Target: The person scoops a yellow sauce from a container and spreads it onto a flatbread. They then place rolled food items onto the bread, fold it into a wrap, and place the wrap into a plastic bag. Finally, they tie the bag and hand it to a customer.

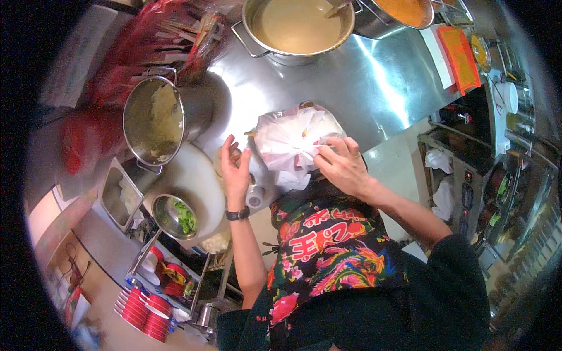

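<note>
A white translucent plastic bag [294, 134], gathered at its top, sits on the stainless steel counter before me. What it contains is mostly hidden. A paper slip [293, 180] with writing hangs at its near side. My right hand [342, 164] pinches the gathered plastic at the bag's right side between thumb and fingers. To the left of the bag my left hand [236, 169] is raised, a watch at its wrist, its fingers apart and holding nothing. A white-capped bottle [254, 196] lies or stands just right of that wrist; which, I cannot tell.
A tall steel pot [153, 120] stands left; pots of pale broth [298, 26] and orange liquid [406, 11] stand at the back. A round white board [206, 180] lies near a steel bowl of green leaves [175, 217]. An orange tray [459, 59] is at the right back.
</note>
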A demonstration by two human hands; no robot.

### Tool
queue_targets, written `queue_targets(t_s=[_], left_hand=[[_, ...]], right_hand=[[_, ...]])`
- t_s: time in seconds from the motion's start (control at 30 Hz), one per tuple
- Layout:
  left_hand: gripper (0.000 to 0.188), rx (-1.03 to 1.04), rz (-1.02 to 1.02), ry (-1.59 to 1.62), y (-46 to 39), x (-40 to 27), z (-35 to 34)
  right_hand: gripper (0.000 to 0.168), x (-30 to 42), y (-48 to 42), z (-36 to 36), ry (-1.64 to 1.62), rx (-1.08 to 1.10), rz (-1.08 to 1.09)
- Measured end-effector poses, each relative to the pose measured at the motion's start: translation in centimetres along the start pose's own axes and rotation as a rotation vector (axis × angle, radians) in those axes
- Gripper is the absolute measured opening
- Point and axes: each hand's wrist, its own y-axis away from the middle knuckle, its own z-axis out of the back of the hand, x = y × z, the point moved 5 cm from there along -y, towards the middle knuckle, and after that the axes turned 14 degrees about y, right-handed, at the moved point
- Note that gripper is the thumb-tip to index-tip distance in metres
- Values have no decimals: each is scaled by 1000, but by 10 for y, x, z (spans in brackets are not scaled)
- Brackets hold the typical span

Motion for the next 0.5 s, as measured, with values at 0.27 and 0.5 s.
queue_targets(t_s=[0.27, 0.5], left_hand=[[13, 208, -71, -323, -3, -8, -21], [14, 322, -28, -360, 7, -10, -35]], right_hand=[[23, -36, 19, 9, -57, -62, -35], [24, -90, 34, 9, -637, -254, -835]])
